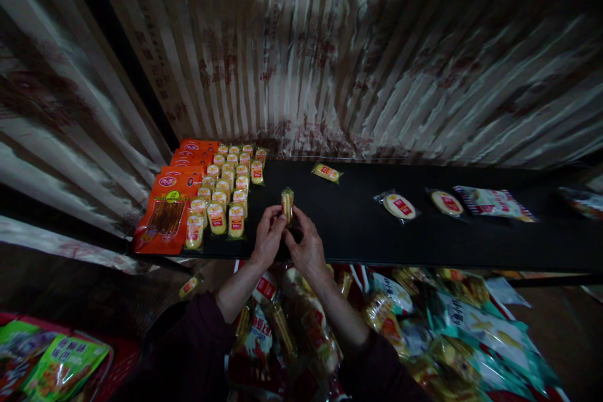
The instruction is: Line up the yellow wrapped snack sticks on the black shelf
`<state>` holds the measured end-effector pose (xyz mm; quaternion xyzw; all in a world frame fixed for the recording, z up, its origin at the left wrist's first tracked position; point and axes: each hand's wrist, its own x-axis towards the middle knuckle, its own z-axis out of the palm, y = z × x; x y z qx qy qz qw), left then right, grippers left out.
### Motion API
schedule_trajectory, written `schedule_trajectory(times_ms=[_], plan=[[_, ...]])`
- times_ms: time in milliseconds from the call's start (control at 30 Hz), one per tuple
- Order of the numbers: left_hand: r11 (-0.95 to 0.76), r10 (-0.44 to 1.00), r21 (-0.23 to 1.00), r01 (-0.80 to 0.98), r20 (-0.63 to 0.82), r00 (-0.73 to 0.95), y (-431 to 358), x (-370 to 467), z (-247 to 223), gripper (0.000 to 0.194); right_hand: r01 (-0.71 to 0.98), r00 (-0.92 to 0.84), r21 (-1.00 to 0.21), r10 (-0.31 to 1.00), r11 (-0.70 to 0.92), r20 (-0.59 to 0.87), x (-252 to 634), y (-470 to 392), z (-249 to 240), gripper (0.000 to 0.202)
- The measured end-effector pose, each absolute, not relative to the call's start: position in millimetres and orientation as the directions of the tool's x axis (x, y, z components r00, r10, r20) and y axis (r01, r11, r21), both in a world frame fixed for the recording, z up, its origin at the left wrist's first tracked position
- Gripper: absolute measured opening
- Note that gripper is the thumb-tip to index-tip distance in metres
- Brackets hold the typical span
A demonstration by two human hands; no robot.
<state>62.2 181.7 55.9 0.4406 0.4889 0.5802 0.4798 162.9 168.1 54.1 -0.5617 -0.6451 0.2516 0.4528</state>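
Note:
Both my hands meet over the front part of a black shelf [348, 226]. Between their fingertips stands a small wrapped yellow snack [287, 204], held upright. My left hand [269, 235] pinches it from the left, and my right hand [305, 244] has its fingers on it from the right. Rows of similar wrapped yellow cakes [217, 218] stand to the left of my hands. Beside them, at the shelf's left end, orange snack bags [166, 210] overlap in a line. One more yellow packet [326, 172] lies near the back of the shelf.
Round white packets [399, 206], a striped bag [494, 202] and a dark-edged packet [581, 201] lie along the right. Below the shelf are heaped packaged snacks [475, 326]. A red basket [123, 361] with green bags is at lower left. A loose packet [189, 286] lies below. Corrugated sheeting [301, 56] rises behind.

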Motion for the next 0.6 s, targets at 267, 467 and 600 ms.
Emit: schedule_trajectory(times_ms=[267,467,600], plan=[[0.042,0.986,0.946,-0.321,-0.09,-0.138,187,65,46,0.023,0.464,0.008,-0.837,0.944,0.29,0.331,160,169,54,0.047],[0.137,0.964,0.845,-0.517,-0.233,-0.125,191,66,44,0.026,0.45,-0.009,-0.846,0.949,0.284,0.314,160,172,54,0.044],[0.172,0.953,0.721,-0.671,-0.294,-0.071,193,62,50,0.021,0.407,-0.008,-0.859,0.942,0.311,0.337,158,173,57,0.04]])
